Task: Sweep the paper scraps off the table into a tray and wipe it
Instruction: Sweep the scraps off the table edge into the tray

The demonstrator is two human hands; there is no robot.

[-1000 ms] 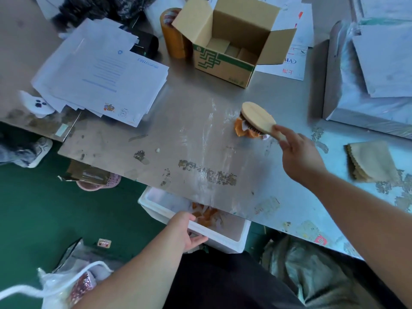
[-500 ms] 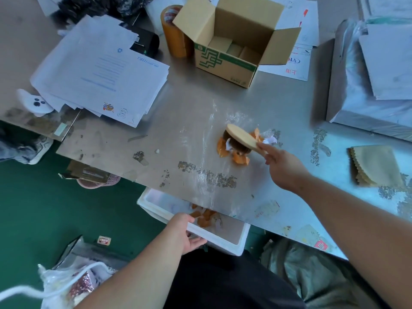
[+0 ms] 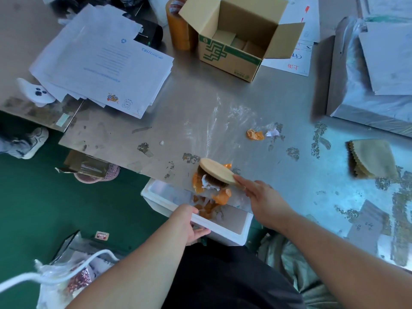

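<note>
Left hand (image 3: pixel 187 219) grips the near rim of the tray (image 3: pixel 223 229), held under the table (image 3: pixel 200 103) edge. Brush (image 3: pixel 217 172) sits at the edge, scraps (image 3: pixel 223 196) tipping in. Right hand (image 3: pixel 260 197) is wrapped round the brush handle. Hold tray tight to the edge and use a short low stroke. Stray scraps (image 3: pixel 255 134) farther back need another pass. Cloth (image 3: pixel 370 159) lies right.

This looked like a packing or mail-out workroom rather than a home. A worn metal table (image 3: pixel 200 103), patched with old sticker residue, carried a roll of brown packing tape (image 3: pixel 176 25) and an open cardboard box (image 3: pixel 229 56) at twelve o'clock, a loose stack of printed sheets (image 3: pixel 102 61) at ten o'clock, and plastic-wrapped bundles (image 3: pixel 365 85) at two o'clock. Underfoot lay a green floor (image 3: pixel 33 197), with plastic bags (image 3: pixel 66 275) at seven o'clock.
</note>
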